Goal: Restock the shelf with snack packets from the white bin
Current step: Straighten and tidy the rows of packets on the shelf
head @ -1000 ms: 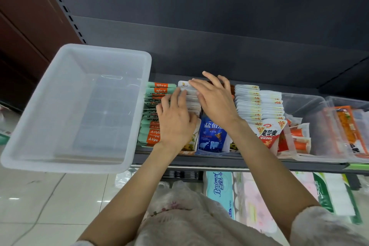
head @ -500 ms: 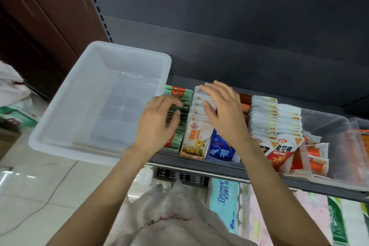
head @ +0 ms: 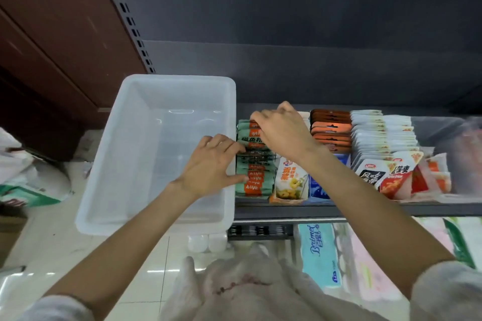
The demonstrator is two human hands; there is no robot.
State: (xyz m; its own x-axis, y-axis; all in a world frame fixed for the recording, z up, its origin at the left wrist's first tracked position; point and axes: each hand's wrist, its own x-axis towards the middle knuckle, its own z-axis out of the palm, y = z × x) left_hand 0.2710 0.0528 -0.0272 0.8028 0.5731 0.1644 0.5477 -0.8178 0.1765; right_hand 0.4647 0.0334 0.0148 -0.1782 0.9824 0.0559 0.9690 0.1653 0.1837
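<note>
While two hands [head: 283,131] grip green packets [head: 254,177].

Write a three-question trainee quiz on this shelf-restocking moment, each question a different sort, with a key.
1. True or false: the white bin holds snack packets.
2. Which row do both hands touch? A) green-and-orange packets B) dark orange packets C) white packets
3. Fill in: the left hand works the row's near part, the right hand its ____ part.

Key: 1 false, it shows none; 2 A; 3 far.
</note>
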